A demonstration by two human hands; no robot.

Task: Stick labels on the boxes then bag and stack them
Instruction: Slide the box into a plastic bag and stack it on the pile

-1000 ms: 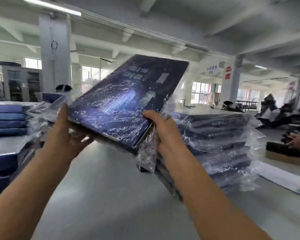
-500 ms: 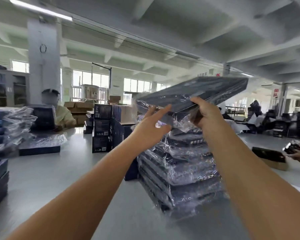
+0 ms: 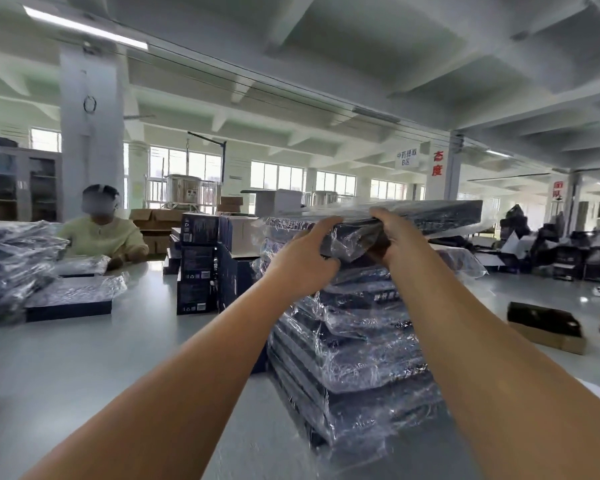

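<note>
Half a second ago the bagged box [image 3: 426,218] was raised and tilted, carried by my right hand [image 3: 395,237] alone, with my left hand [image 3: 303,263] spread and reaching for it. Now it lies almost level right above the stack [image 3: 354,344] of bagged boxes at the right of the bench [image 3: 84,362], and both hands have it. My left fingers [image 3: 326,224] are curled over its near left corner through the plastic, with the thumb below. My right hand grips the near edge just to the right, thumb on top and the other fingers hidden underneath. The box runs away from my hands to the far right, so I hold it only by its near end. Loose bag plastic hangs off it, and I cannot tell whether its underside already touches the top of the stack. I take this to mean labelling and bagging are finished for this box and only the stacking is left: lower it, square it with the pile and let go. The pile is tall and its wrapping looks slippery, so an off-centre landing could shift it.
</note>
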